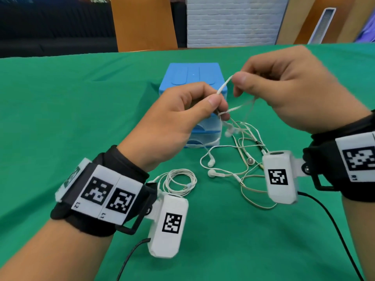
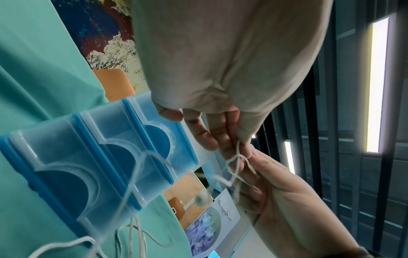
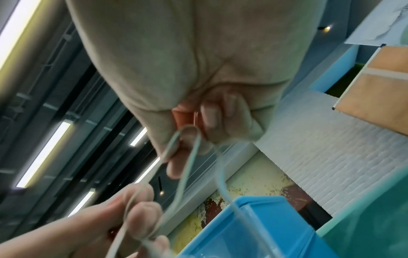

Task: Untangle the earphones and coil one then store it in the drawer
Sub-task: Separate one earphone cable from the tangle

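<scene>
The tangled earphones (image 1: 233, 142) are held above the green table (image 1: 60, 118), trailing down to it in front of the blue drawer unit (image 1: 190, 78). A cable strand is pinched by the left hand (image 1: 172, 126) and the right hand (image 1: 284, 88), running up-right between them. A coiled earphone (image 1: 178, 182) lies near left.
</scene>
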The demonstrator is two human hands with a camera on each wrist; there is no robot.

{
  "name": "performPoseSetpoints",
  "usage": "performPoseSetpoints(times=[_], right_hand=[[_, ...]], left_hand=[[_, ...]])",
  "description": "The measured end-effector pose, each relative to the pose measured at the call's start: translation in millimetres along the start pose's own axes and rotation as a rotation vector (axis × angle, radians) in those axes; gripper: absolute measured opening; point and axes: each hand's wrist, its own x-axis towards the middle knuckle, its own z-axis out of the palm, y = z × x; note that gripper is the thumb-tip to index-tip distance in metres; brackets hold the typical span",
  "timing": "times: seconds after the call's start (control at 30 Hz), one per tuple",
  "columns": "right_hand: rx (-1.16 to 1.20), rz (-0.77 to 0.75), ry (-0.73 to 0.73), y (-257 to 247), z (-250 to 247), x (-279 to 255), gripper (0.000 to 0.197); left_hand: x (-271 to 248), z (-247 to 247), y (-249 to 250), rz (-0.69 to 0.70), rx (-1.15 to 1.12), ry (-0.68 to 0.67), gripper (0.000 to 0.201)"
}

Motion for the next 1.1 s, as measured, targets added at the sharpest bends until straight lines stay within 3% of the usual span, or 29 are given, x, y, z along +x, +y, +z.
performPoseSetpoints(times=[0.3,0.63,0.73,0.87,0.93,1.03,1.1], right_hand=[[0.033,0.082,0.552,20,-18,3,0.03],[0.121,0.174,0.805,44,-37,1,0.028],[0.143,0.203,0.797,45,-36,0,0.027],[0.178,0.298,0.599,37,-26,0,0.018],[0.174,0.287,0.591,35,-20,1,0.023],[0.154,0.117,0.561,21,-14,2,0.03],[0.122,-0.04,0.372,7,-5,1,0.029]], left_hand=[[-2,-4,0,-0.057,0.087,0.006,0.021],[-2,-3,0,-0.065,0.01,-0.022,0.021],[-1,-3,-2,-0.088,-0.05,-0.032,0.022],[1,-4,-5,-0.118,-0.105,0.01,0.02],[2,-5,-5,-0.134,-0.127,0.035,0.02],[2,-6,-3,-0.144,-0.15,0.043,0.021],[2,-6,-1,-0.137,-0.13,0.021,0.022]])
